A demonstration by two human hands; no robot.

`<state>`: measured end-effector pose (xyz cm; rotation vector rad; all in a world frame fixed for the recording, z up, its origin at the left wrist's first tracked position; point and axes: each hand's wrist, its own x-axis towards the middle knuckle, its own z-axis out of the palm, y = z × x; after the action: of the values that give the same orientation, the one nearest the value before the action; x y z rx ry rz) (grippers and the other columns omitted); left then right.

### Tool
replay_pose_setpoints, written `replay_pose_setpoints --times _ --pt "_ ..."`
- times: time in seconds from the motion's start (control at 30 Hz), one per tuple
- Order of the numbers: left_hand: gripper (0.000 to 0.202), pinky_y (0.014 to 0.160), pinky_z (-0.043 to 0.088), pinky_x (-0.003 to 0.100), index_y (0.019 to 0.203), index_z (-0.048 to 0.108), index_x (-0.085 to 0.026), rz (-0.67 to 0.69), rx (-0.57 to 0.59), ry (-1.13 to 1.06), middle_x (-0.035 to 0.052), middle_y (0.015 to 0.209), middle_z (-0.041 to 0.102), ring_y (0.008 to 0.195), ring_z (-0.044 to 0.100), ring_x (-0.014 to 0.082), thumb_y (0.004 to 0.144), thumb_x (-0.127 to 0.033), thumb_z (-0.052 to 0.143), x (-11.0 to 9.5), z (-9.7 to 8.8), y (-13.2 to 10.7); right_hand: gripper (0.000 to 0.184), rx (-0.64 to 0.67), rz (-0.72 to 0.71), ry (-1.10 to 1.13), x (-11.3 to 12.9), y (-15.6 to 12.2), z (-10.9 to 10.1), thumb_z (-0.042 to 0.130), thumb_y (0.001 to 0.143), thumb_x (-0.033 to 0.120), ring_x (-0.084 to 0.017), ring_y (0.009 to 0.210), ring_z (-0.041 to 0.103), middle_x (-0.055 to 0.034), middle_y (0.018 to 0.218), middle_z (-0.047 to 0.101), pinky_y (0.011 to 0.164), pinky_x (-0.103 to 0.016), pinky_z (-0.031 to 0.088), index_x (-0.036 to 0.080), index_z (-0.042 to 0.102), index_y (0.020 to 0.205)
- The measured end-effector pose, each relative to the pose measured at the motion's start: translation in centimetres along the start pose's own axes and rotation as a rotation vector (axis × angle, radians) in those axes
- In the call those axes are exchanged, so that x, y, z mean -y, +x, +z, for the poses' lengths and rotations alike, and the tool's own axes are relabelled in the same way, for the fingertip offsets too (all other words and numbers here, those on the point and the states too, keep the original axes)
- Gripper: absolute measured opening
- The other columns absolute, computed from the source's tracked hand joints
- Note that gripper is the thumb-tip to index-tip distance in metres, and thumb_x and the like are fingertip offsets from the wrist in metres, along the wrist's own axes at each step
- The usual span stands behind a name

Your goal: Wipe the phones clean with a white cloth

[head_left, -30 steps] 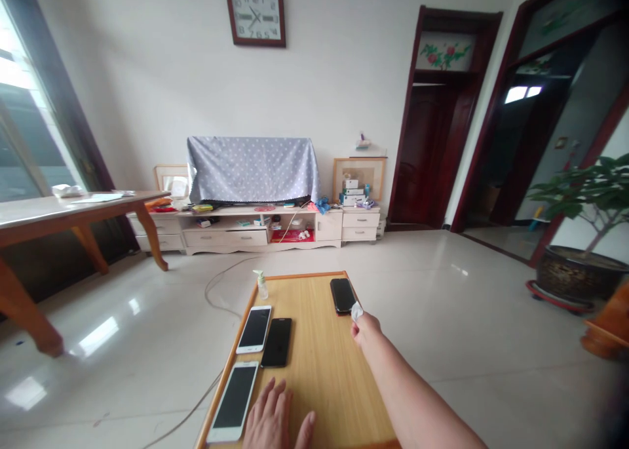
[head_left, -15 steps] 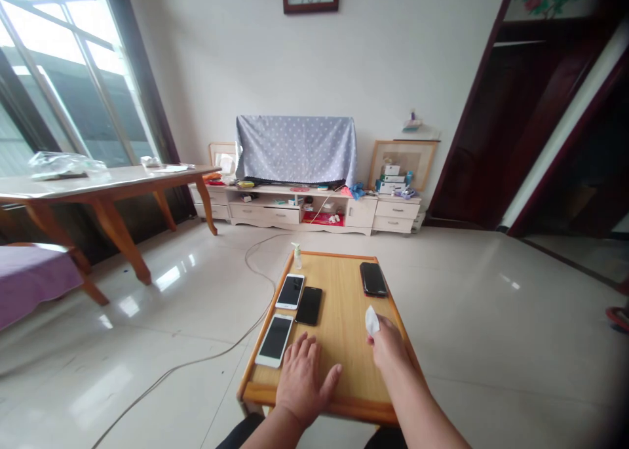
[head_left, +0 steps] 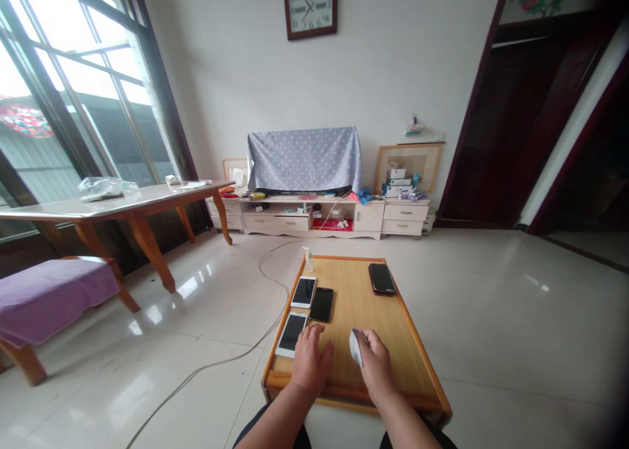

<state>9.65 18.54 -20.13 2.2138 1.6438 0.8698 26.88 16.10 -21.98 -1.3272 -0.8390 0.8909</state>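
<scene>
My right hand (head_left: pixel 377 365) is closed on a small folded white tissue (head_left: pixel 356 347) above the middle of the small wooden table (head_left: pixel 344 275). My left hand (head_left: pixel 310 360) hovers or rests at the near left, its fingers a little curled and the thumb apart, with nothing visible in it. Just beside its fingertips lies a white phone (head_left: pixel 292 334), partly covered by the hand. Farther up are a second white phone (head_left: pixel 303 292) and a black phone (head_left: pixel 322 304). A clear pump bottle (head_left: pixel 308 260) stands at the far left corner. Dark phones (head_left: pixel 382 279), apparently stacked, lie at the far right.
A cable (head_left: pixel 216 361) runs over the tiled floor on the left. Beyond it stand a long table (head_left: pixel 147 196) and a stool with a purple cover (head_left: pixel 54 292). A low white cabinet (head_left: pixel 275 223) with a cloth-draped object lines the far wall.
The view has tilted up, showing more of the clock. My right hand has come inward with the tissue, closer to my left hand. My left hand's fingers, flat before, are now more curled.
</scene>
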Motion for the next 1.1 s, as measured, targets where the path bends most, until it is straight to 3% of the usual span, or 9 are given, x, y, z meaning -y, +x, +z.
replay_pose_setpoints --times 0.33,0.67,0.9,1.1 --pt "0.051 0.105 0.036 0.048 0.132 0.05 -0.019 -0.299 0.028 0.247 0.0171 0.143 0.054 0.132 0.046 0.0361 0.087 -0.041 0.057 2.3 -3.4 1.9 0.058 -0.014 -0.06 -0.059 -0.2 0.0 0.1 0.065 0.076 0.077 -0.022 0.072 0.063 -0.0039 0.075 0.071 0.066 -0.028 0.047 0.02 0.069 0.086" --pt "0.033 0.103 0.037 0.043 0.113 0.062 -0.021 -0.255 0.141 0.266 0.0137 0.132 0.063 0.125 0.051 0.0333 0.089 -0.042 0.053 2.8 -4.4 1.8 0.055 0.027 -0.069 -0.138 0.1 -0.9 -0.8 0.065 0.078 0.076 -0.021 0.068 0.06 -0.0032 0.07 0.069 0.063 -0.028 0.044 0.021 0.069 0.08" --pt "0.027 0.085 0.045 0.042 0.091 0.063 -0.022 -0.38 0.133 0.125 0.0121 0.095 0.072 0.096 0.065 0.0298 0.093 -0.041 0.043 2.4 -5.7 3.3 0.053 0.0 -0.04 -0.127 0.6 -1.0 -1.2 0.065 0.076 0.074 -0.021 0.066 0.059 -0.0024 0.067 0.067 0.063 -0.028 0.043 0.021 0.069 0.077" --pt "0.031 0.076 0.045 0.039 0.086 0.063 -0.02 -0.494 -0.02 -0.257 0.0118 0.084 0.068 0.087 0.064 0.029 0.088 -0.045 0.046 2.8 -7.4 3.6 0.053 -0.004 -0.018 -0.076 1.4 -1.8 -1.5 0.068 0.073 0.074 -0.021 0.068 0.058 -0.0023 0.067 0.066 0.063 -0.028 0.042 0.021 0.068 0.075"
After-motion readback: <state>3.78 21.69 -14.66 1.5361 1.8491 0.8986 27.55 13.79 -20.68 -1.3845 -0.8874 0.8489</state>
